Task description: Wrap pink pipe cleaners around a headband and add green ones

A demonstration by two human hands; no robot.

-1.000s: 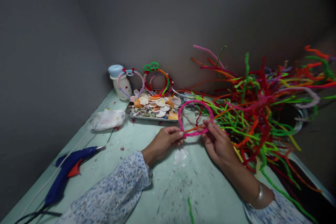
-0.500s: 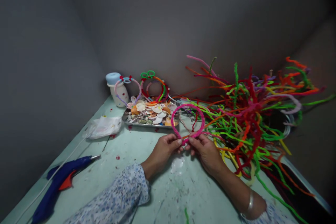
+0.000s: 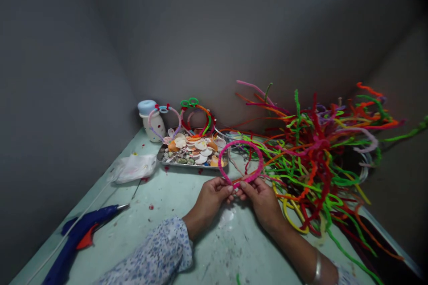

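A fuzzy pink ring (image 3: 260, 156) stands upright over the middle of the table, its lower part pinched in both hands. My left hand (image 3: 214, 196) grips it at the lower left between thumb and fingers. On the lower right, my right hand (image 3: 262, 198) is closed on the same ring, its fingertips almost meeting those of my left hand. Just behind is a metal tray (image 3: 190, 166) of shells (image 3: 200, 144). Fuzzy rings, one pink and purple (image 3: 179, 120) and one with green loops on top (image 3: 210, 122), stand at the tray.
At right spreads a large tangle of coloured pipe cleaners (image 3: 317, 142). A blue glue gun (image 3: 80, 236) with a white cord lies at the left front. Behind it are a plastic bag (image 3: 135, 168) and a white jar with a blue lid (image 3: 154, 127). Dark walls rise behind the table (image 3: 133, 249).
The whole view has shifted slightly, so things appear a little lower. Both hands still hold the pink ring, which looks slightly wider, and their fingertips are closer together.
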